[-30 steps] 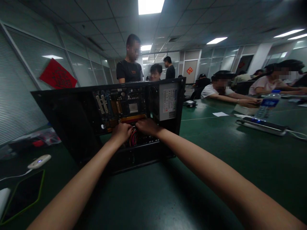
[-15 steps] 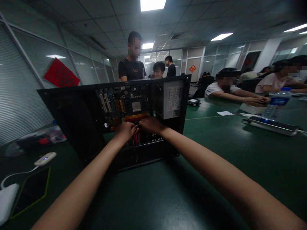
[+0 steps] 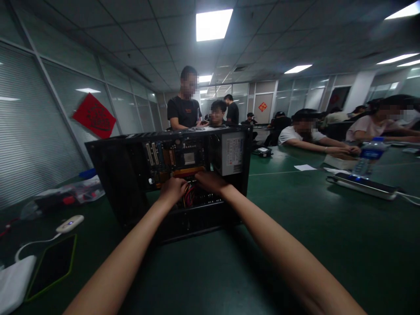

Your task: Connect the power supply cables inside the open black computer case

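An open black computer case point(image 3: 200, 224) stands on the table in front of me. Inside it are a motherboard point(image 3: 179, 153) and, at the upper right, a grey power supply point(image 3: 232, 153). Both hands reach into the lower middle of the case. My left hand point(image 3: 173, 190) has its fingers drawn together beside a bundle of red and yellow cables point(image 3: 189, 197). Close by on the right, my right hand point(image 3: 211, 181) is curled below the orange strip on the board. The fingertips are largely hidden, and whatever they grip is too dark to make out.
A phone point(image 3: 52, 267) and a small white device point(image 3: 70, 223) with a cable lie at left, before a plastic bag point(image 3: 72, 192). A bottle point(image 3: 369, 157) and a power bank-like slab point(image 3: 362, 186) stand at right. Other people sit or stand around the green table point(image 3: 295, 210).
My view has tilted up, so the case sits lower in the picture and its top shows more. Both hands remain at the same spot in the case.
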### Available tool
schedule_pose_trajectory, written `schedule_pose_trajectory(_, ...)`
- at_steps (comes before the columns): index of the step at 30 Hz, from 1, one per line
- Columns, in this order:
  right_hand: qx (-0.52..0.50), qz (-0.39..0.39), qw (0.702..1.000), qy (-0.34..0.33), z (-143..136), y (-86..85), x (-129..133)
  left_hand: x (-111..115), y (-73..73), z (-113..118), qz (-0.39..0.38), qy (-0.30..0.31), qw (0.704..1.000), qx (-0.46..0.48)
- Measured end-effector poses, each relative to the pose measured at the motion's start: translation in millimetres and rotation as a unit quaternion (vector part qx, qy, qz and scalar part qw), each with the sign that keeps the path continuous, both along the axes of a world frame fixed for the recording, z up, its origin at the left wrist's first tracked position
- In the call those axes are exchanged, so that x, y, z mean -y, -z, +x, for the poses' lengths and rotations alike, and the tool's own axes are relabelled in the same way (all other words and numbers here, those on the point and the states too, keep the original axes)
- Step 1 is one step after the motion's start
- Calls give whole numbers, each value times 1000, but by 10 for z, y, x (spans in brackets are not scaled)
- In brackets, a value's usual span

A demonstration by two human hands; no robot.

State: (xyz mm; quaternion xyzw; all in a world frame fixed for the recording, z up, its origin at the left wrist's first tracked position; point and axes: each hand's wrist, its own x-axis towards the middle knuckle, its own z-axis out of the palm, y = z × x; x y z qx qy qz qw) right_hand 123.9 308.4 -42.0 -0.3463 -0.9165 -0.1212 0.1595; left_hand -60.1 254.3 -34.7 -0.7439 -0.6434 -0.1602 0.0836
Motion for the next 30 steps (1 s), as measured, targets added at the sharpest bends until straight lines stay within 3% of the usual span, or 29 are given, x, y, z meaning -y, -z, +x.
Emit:
schedule_pose_trajectory(4,-32,6,999,-4,96,-22,110,-15,3,-49,3,10,1000,18)
schedule_pose_trajectory(7,-104,19,994,-25,236,53,325,40,-37,-76,17,19,999,37)
schedule_pose_trajectory(11,-163,91,978,-96,634,301,723,372,-99,-192,29,53,997,55)
schedule_pose_trajectory(13,-266,143,951,-65,871,427,835,631,-88,-327,-5,83,996,42)
schedule_pose_trajectory(15,-402,186,896,27,1051,498,831,876,-44,-495,-51,63,997,18)
schedule_pose_trajectory(18,-514,93,847,101,1130,484,675,1107,28,-698,-117,17,992,-36)
schedule_pose_trajectory(20,-524,-12,846,100,1084,430,570,1158,47,-746,-140,-8,988,-62)
schedule_pose_trajectory(22,-514,-67,850,95,1027,378,513,1161,39,-726,-147,-16,987,-65)
schedule_pose_trajectory(26,-512,-60,852,90,1064,338,485,1156,10,-575,-135,-2,989,-59)
schedule_pose_trajectory(30,-532,-60,840,93,1357,357,384,1188,43,-279,-123,0,991,-57)
